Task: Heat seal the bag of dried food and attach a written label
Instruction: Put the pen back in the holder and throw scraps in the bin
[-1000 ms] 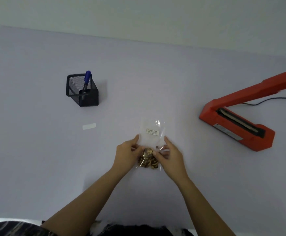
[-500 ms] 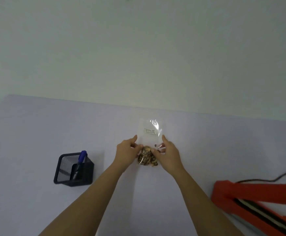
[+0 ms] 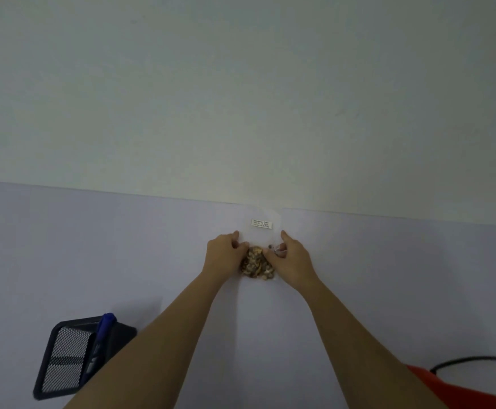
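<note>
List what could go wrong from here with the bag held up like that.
1. Both hands, left hand and right hand, pinch the clear bag low, beside the dried food; the upper part stands unsupported and may flop or crease before sealing.
2. A loose piece sits above the pile and might end up in the seal line.
3. The red heat sealer is barely in view, so reaching for it risks snagging its black cord.

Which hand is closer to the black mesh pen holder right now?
Left. The left hand grips the bag above and right of the pen holder; the right hand sits farther right, across the bag.
</note>
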